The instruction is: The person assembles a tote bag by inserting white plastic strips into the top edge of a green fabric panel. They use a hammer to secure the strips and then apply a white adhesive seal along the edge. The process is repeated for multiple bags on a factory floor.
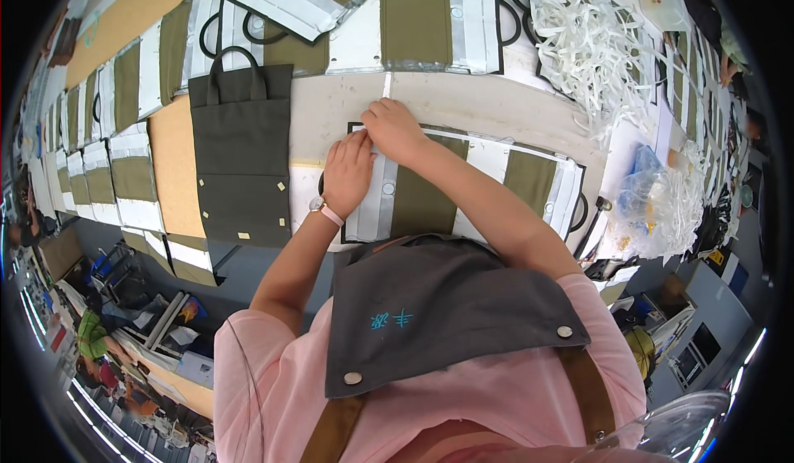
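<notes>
Olive-and-white fabric panel (430, 198) lies flat on the worktable (331, 111), directly in front of the person, with black handle loops showing at its sides. Left hand (347, 173) rests open, palm down, on the panel's white left strip. Right hand (395, 130) is curled at the panel's top edge, fingertips pressing or pinching there; exact grip cannot be told. Finished dark olive tote bag (241, 157) lies just left. Tangle of white strips (591, 53) sits upper right

We see a pale tabletop (463, 103) with a tan strip (141, 4), a grey floor (256, 277) below, and cluttered shelves (157, 339) at lower left.
</notes>
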A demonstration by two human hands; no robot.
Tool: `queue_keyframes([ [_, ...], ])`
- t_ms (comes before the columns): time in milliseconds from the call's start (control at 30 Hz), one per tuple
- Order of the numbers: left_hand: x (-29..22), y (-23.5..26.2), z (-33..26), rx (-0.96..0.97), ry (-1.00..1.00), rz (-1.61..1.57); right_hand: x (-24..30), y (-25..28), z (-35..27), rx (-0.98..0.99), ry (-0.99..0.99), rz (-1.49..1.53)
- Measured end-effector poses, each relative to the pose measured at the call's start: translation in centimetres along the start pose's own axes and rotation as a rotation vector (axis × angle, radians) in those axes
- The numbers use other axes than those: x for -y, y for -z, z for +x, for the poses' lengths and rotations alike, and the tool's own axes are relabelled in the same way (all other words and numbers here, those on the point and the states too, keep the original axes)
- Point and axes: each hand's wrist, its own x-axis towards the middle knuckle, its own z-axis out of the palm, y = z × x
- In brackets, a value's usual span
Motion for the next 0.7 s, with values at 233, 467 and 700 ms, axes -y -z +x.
queue_keyframes([
  [233, 0.5, -0.1, 0.4, -0.034, 0.007, -0.005, -0.3, -1.6, -1.6, -0.188, -0.054, 0.142],
  [467, 1.3, -0.2, 1.6, -0.102, 0.188, -0.217, -0.8, -1.3, -2.9, -0.263, 0.035, 0.161],
  [700, 3.4, 1.2, 2.6, 0.095, 0.065, -0.173, -0.8, -0.6, -2.8, -0.173, 0.088, 0.001],
])
